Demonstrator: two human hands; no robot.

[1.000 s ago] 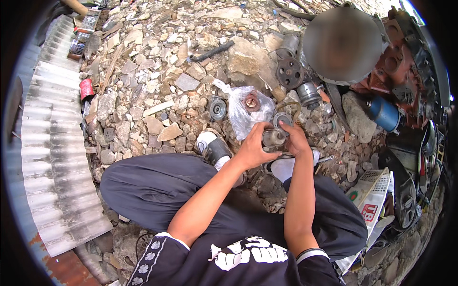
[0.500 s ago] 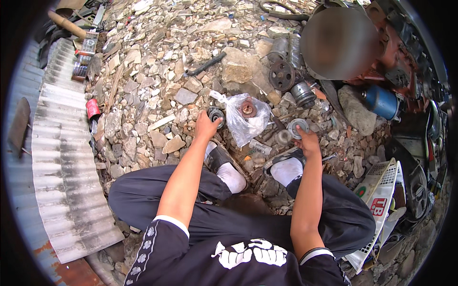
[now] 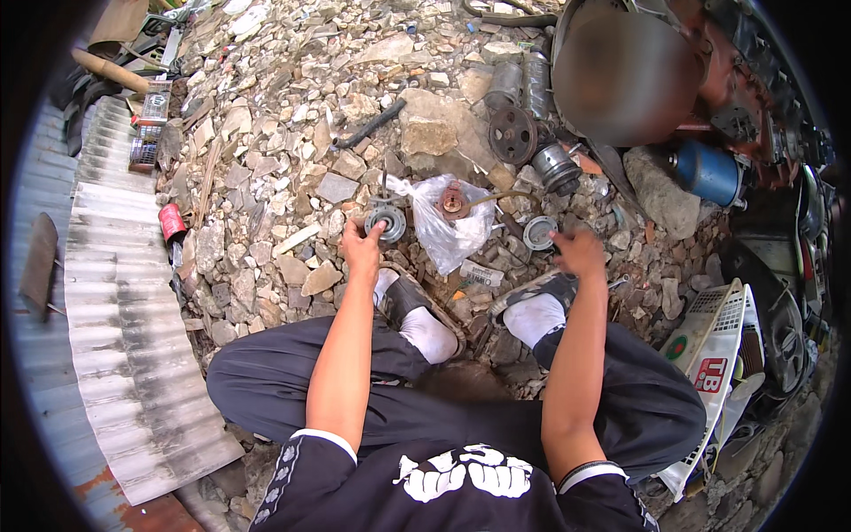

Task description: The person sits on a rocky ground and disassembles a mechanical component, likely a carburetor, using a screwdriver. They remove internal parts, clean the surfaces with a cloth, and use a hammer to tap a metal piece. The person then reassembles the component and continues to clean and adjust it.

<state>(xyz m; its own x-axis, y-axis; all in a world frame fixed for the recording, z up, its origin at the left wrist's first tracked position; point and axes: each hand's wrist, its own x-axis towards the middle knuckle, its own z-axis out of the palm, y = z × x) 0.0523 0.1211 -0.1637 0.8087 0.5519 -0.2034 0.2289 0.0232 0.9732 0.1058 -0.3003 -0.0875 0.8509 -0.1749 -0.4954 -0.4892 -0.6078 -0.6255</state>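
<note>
My left hand (image 3: 362,251) grips a round grey metal part (image 3: 387,225) with a hole in its middle, thumb on its face. To the right lies a flat grey metal disc (image 3: 538,233) with a raised rim. My right hand (image 3: 581,254) is at the disc's right edge, its thumb close to the rim; motion blurs the fingers, so I cannot tell whether they touch it. Between my hands a clear plastic bag (image 3: 443,235) sits on the stones with a rusty round part (image 3: 454,200) on it.
Broken stones (image 3: 266,168) cover the ground. Beyond the disc stand a pulley wheel (image 3: 512,136) and a ribbed metal cylinder (image 3: 556,168). A blue canister (image 3: 709,173) and a white plastic crate (image 3: 709,372) are at right. Corrugated sheeting (image 3: 133,319) runs along the left.
My left hand has turned the round part, so its face points upward. My right hand has shifted slightly right, away from the disc it was holding. The head view has moved slightly.
</note>
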